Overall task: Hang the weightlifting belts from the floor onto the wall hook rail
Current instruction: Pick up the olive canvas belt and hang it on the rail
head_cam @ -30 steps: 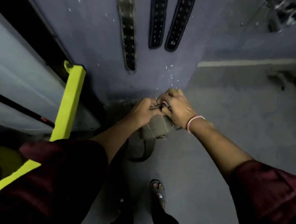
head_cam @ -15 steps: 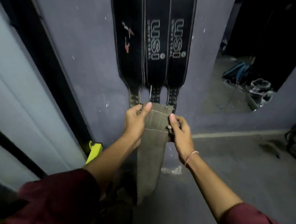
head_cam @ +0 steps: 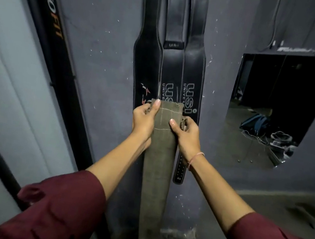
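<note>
Head view counts four weightlifting belts and two bare hands. Three long black leather belts hang side by side down the grey painted wall [head_cam: 105, 52], edges touching or overlapping: the left black belt [head_cam: 146, 63] with a red mark, the middle black belt [head_cam: 171, 69] and the right black belt [head_cam: 193, 70], the latter two with pale lettering. The fourth, an olive-green suede belt [head_cam: 158, 169], is off the floor and held upright in front of the middle black belt, its top edge level with the lettering and its length dropping straight down out of the bottom of the picture. The left hand [head_cam: 144, 117] grips its left edge near the top, thumb flat on the face and fingers curled round metal buckle hardware; the right hand [head_cam: 185, 135] pinches the right edge a little lower in the same way. Bare wall lies open to the left as far as a slanted black pole with orange lettering [head_cam: 52, 15], and a narrower bare strip separates the right black belt from one wall mirror [head_cam: 273, 114]. Two maroon sleeves [head_cam: 57, 206] fill the lower corners.
</note>
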### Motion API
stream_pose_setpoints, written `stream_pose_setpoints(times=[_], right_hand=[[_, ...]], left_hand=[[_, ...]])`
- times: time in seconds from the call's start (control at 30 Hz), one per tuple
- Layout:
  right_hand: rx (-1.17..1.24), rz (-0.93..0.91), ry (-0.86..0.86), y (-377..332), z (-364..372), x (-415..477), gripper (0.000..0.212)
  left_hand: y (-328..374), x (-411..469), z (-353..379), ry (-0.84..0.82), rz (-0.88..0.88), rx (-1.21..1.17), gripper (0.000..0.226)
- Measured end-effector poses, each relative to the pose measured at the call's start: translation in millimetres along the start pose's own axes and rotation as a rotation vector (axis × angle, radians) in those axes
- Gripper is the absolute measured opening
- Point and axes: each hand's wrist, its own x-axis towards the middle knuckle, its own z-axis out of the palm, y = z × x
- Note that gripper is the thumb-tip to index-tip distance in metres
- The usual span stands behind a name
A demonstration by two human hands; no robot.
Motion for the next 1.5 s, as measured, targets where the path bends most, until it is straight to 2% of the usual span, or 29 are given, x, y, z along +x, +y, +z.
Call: stream_pose_setpoints(times=[0.1, 0.23, 0.47, 0.63, 0.73, 0.8, 0.87, 0.97, 1.07, 1.17, 1.3, 1.37, 1.43, 1.5], right_hand=[[0.093, -0.053, -0.017, -17, 8, 16, 0.014], [0.186, -0.054, 0.013, -42, 17, 36, 0.017], [0.178, -0.197, -0.101, -59, 20, 47, 0.023], [0.181, -0.027, -0.137, 14, 15, 4, 0.016], [0.149, 0.081, -0.105, 50, 21, -15, 0.015], [0.12, 0.052, -0.063, 40, 33, -5, 0.017], [0.131, -0.058, -0.053, 3, 48, 20, 0.009], [0.176, -0.171, -0.015, -51, 64, 56, 0.009], [0.162, -0.147, -0.042, -46, 75, 54, 0.019], [0.179, -0.077, -0.027, -20, 85, 33, 0.025], [0.193, -0.138, 0.083, -34, 93, 51, 0.02], [0.201, -0.157, 0.098, -53, 97, 68, 0.018], [0.199, -0.169, 0.106, -65, 99, 84, 0.015], [0.191, -0.18, 0.103, -72, 103, 97, 0.013]], left_hand=[[15, 1, 0, -0.006, 0.139, 0.027, 0.029], [14, -10, -1, -0.026, 0.424, 0.233, 0.024], [30, 16, 14, 0.117, 0.539, 0.12, 0.015], [57, 55, 6, 0.155, 0.53, 0.063, 0.013], [73, 72, 1, 0.119, 0.515, 0.076, 0.015], [78, 81, -3, 0.086, 0.5, 0.071, 0.015], [77, 86, -7, 0.048, 0.497, 0.081, 0.017], [68, 87, -16, -0.025, 0.455, 0.11, 0.019], [62, 93, -27, -0.034, 0.398, 0.05, 0.015], [65, 104, -33, -0.029, 0.325, 0.007, 0.036], [62, 106, -34, 0.015, 0.246, 0.108, 0.058], [58, 102, -34, -0.034, 0.245, 0.196, 0.053], [54, 92, -34, -0.041, 0.307, 0.289, 0.035], [50, 80, -34, -0.01, 0.405, 0.354, 0.029]])
